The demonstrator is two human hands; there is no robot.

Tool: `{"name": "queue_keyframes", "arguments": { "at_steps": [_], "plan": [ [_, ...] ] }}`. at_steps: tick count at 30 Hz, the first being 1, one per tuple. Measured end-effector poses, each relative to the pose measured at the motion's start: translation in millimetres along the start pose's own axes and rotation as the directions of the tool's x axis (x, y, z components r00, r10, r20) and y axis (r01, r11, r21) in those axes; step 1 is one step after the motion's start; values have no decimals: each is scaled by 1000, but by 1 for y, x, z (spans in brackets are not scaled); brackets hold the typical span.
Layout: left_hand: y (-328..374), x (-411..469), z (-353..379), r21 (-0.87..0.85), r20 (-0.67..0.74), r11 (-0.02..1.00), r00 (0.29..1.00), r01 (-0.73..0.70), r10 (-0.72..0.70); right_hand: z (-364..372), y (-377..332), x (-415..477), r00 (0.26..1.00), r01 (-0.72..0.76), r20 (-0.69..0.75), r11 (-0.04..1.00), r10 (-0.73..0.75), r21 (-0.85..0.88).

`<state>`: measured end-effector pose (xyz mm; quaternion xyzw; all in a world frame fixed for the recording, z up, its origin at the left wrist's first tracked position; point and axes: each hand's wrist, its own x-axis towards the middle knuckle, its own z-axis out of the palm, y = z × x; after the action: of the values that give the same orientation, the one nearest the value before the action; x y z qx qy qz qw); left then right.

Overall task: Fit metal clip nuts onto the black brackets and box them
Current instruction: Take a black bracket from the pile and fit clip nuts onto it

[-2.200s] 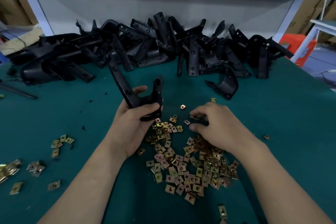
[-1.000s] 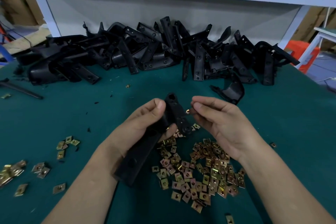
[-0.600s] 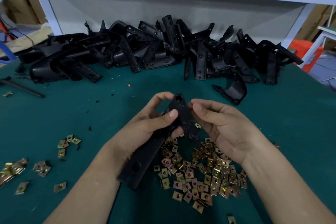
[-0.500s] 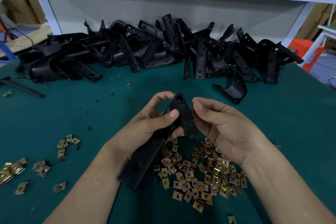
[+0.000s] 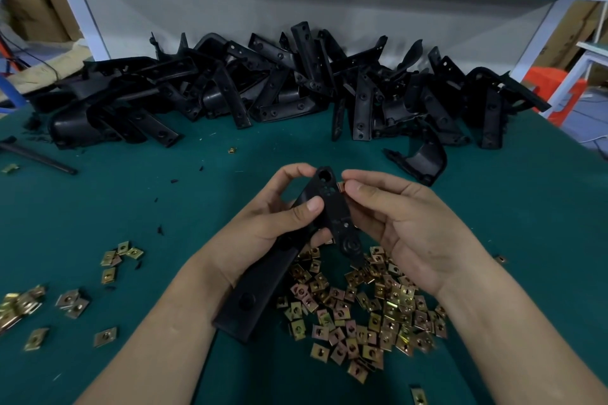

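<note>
My left hand (image 5: 266,223) grips a black bracket (image 5: 332,204) above the green table, thumb across its face, its long arm running down toward my left wrist. My right hand (image 5: 404,223) pinches a small metal clip nut (image 5: 341,187) between thumb and forefinger against the bracket's right edge, near its holed upper tip. A loose heap of brass-coloured clip nuts (image 5: 365,306) lies under and in front of both hands.
A big pile of black brackets (image 5: 279,89) fills the back of the green table (image 5: 131,200). One curved bracket (image 5: 424,158) lies apart at the right. Scattered clip nuts (image 5: 69,299) sit at the left. A black rod (image 5: 39,158) lies far left. No box shows.
My left hand turned the bracket over and raised its tip. My right hand picked a clip nut from the heap and brought it to the bracket's edge.
</note>
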<state>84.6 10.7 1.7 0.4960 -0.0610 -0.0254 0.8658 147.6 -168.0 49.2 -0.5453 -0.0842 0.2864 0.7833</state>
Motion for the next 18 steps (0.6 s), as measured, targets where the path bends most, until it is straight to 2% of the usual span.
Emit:
{"name": "queue_keyframes", "arguments": {
  "at_steps": [10,15,18],
  "plan": [
    [-2,-1,-2,52,29,999,1000,-10,8,1,1,-2,999,32,0,992,-32,-124],
    [-3,0,-1,118,-31,993,1000,7,-3,5,12,0,1000,-15,-30,985,10,-171],
    [-2,1,1,38,-88,999,996,-1,4,4,11,1,1000,9,9,983,-7,-185]
  ]
}}
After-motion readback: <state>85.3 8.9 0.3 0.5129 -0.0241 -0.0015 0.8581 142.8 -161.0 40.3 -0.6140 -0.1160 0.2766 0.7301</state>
